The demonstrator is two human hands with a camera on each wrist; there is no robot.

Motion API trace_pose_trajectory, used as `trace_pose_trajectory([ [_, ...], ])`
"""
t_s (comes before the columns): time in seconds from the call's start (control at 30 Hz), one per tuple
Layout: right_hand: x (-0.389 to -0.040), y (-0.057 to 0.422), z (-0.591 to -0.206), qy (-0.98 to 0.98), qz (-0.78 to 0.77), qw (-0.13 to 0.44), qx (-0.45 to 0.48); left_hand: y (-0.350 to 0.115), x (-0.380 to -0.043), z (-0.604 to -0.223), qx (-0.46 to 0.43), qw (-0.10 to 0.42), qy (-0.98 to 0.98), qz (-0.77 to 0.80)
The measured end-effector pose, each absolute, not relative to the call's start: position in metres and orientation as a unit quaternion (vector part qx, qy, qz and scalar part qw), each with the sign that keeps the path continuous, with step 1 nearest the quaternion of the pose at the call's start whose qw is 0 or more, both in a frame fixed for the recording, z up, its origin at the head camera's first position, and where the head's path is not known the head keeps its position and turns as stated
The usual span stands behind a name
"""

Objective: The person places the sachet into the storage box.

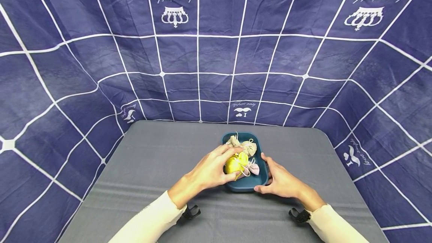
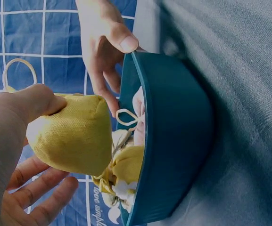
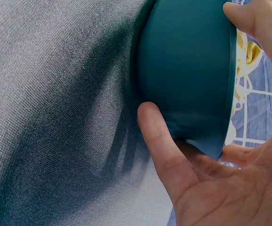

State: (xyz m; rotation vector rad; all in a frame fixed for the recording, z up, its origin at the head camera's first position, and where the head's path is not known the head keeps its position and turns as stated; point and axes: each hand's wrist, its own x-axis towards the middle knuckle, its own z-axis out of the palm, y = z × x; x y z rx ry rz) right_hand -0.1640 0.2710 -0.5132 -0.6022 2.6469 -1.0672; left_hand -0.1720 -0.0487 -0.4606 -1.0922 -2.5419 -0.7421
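Observation:
My left hand (image 1: 214,168) grips a yellow drawstring pouch (image 2: 74,134) above the left part of a dark teal bin (image 2: 178,136). The thumb lies across the pouch and some of the fingers spread below it. Inside the bin are a pink pouch (image 1: 252,167), two beige pouches (image 1: 249,147) at its far end, and another yellow pouch (image 2: 128,165). My right hand (image 1: 281,179) holds the bin by its near right corner, thumb on the rim and fingers along the outer wall. In the right wrist view, the bin's wall (image 3: 187,70) hides most of the contents.
The bin stands on a table with a grey cloth (image 1: 162,145). A blue curtain with white grid lines (image 1: 216,55) hangs behind the table and along both sides. Black straps (image 1: 299,216) sit at both wrists.

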Motion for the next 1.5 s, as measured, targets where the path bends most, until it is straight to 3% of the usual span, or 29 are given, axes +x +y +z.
trace_pose_trajectory([
  [0.97,-0.170,0.276,-0.523,0.906,-0.355,0.122,-0.195,-0.029,-0.190,-0.462,-0.485,0.004,-0.832,-0.271],
  [1.5,-0.164,0.271,-0.511,0.911,-0.340,0.111,-0.205,-0.027,-0.193,-0.465,-0.515,-0.017,-0.812,-0.273],
])
